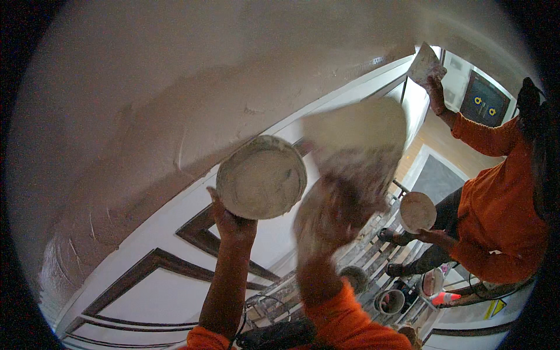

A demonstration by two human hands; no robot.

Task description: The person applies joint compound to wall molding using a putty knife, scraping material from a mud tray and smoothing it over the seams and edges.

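Observation:
My left hand (234, 224) is closed under a round bowl (261, 177) and tilts its mouth toward me. Grey-beige plaster coats the bowl inside. To the right, my right hand (344, 207) is smeared by motion. It grips a broad, flat plastering blade (361, 125), pale and blurred, which is apart from the bowl; its handle cannot be made out. Above both hands spreads a brown-grey plastered surface (192, 116), with a damp darker band and ridges along its lower edge.
At right, a co-worker in orange (496, 204) raises a flat blade (424, 63) and holds a round bowl (417, 212). Below are slatted planks (373, 256), a bucket (389, 301) and an orange cone (445, 298). White panels with dark trim (146, 262) lie lower left.

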